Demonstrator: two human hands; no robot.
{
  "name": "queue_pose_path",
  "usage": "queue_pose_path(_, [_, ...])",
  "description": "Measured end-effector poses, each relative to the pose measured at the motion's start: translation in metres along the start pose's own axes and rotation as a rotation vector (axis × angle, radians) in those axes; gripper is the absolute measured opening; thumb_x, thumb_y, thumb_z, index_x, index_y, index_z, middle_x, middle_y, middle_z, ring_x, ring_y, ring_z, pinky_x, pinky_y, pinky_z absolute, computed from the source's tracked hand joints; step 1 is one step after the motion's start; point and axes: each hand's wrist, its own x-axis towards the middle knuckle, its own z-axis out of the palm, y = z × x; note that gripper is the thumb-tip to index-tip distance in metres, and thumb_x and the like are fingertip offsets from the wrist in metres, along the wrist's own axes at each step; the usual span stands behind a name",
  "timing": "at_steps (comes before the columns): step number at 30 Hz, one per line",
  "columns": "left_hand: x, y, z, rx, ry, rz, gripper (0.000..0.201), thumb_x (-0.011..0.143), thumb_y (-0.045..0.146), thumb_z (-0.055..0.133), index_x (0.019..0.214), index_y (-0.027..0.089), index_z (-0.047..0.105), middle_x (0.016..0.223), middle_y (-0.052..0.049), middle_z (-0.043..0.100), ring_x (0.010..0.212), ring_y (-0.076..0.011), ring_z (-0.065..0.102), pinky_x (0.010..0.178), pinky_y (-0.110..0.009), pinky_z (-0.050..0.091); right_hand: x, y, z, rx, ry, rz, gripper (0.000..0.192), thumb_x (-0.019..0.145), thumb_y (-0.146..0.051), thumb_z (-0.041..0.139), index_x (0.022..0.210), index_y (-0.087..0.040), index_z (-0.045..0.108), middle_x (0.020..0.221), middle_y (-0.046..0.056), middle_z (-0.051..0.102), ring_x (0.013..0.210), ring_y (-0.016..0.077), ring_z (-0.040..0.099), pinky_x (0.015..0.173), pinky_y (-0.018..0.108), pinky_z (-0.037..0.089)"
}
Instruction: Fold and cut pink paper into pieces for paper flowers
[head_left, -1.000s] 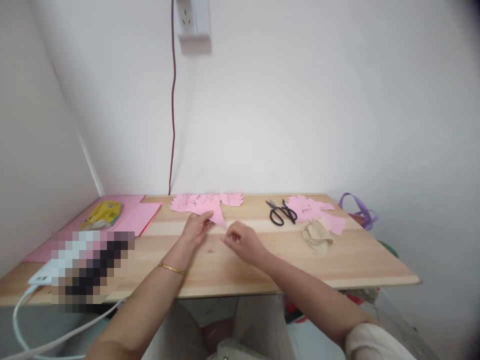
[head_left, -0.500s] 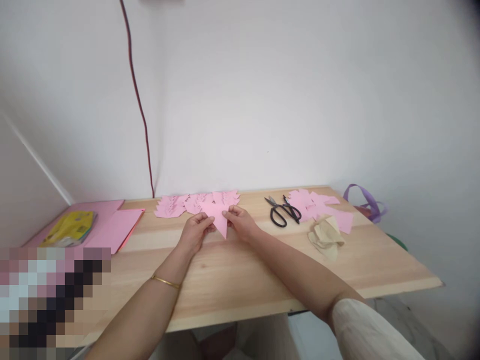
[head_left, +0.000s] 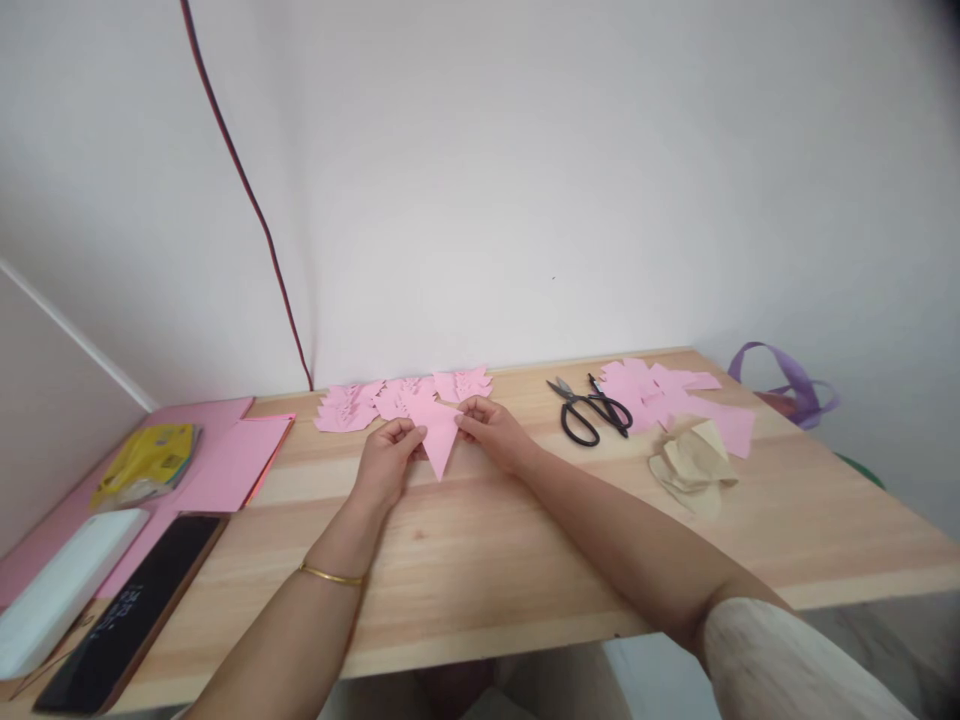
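Fingers [head_left: 411,432] of both hands now pinched the pink paper triangle [head_left: 437,432] between them, the right hand [head_left: 491,432] having come across to join, just before the cut pink pieces [head_left: 375,402] on the desk [head_left: 525,560].

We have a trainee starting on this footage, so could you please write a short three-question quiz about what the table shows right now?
1. True or false: both hands grip the pink paper triangle.
2. What lies just left of the pink offcuts? A) black scissors B) glue stick C) ruler
3. Fill in: the left hand has a gold ____ at its wrist.

Key
1. True: the left hand and right hand pinch its two sides.
2. A: the black scissors lie there, untouched.
3. Bangle.
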Motion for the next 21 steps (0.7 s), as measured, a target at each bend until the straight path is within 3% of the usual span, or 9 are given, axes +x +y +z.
queue_pose_path(5, [0.001,0.002,-0.005,-0.055,-0.028,-0.088,0.023,0.057,0.025,0.077,0.065,0.014,0.058,0.062,0.001,0.062,0.055,-0.0098,0.057,0.053,-0.022,0.046,0.002,-0.011,-0.008,-0.043,-0.146,-0.153,0.025,0.074,-0.022,0.056,0.097,-0.020,0.047,0.087,-0.001,0.056,0.078,0.0117,0.058,0.070,0.026,0.045])
queue_pose_path(8, [0.000,0.004,-0.006,-0.106,-0.036,-0.118,0.024,0.057,0.024,0.077,0.066,0.014,0.057,0.063,0.001,0.063,0.055,-0.0097,0.057,0.055,-0.023,0.047,0.000,-0.015,-0.009,-0.234,-0.243,-0.258,0.029,0.076,-0.018,0.052,0.104,-0.020,0.046,0.105,0.005,0.055,0.093,0.0142,0.058,0.074,0.027,0.047])
queue_pose_path(10, [0.000,0.004,-0.006,-0.113,-0.048,-0.133,0.024,0.058,0.023,0.077,0.069,0.014,0.058,0.064,0.001,0.064,0.054,-0.0096,0.057,0.055,-0.023,0.048,-0.001,-0.015,-0.008,-0.379,-0.233,-0.331,0.029,0.079,-0.019,0.051,0.108,-0.020,0.048,0.108,0.007,0.054,0.096,0.0142,0.057,0.074,0.027,0.048])
queue_pose_path(14, [-0.002,0.001,-0.005,-0.111,-0.116,-0.166,0.027,0.060,0.021,0.075,0.082,0.014,0.062,0.072,-0.002,0.066,0.058,-0.0112,0.059,0.055,-0.024,0.048,-0.001,-0.013,-0.006,-0.492,-0.199,-0.452,0.013,0.080,-0.027,0.057,0.090,-0.019,0.060,0.107,0.009,0.056,0.099,0.0152,0.056,0.079,0.029,0.048])
queue_pose_path(21, [-0.007,0.001,-0.003,-0.121,-0.129,-0.127,0.021,0.065,0.022,0.072,0.081,0.015,0.061,0.065,0.000,0.063,0.053,-0.0094,0.057,0.056,-0.024,0.049,-0.001,-0.014,-0.007,-0.330,-0.189,-0.333,0.020,0.078,-0.038,0.062,0.080,-0.018,0.063,0.098,0.007,0.063,0.091,0.0156,0.059,0.081,0.031,0.046])
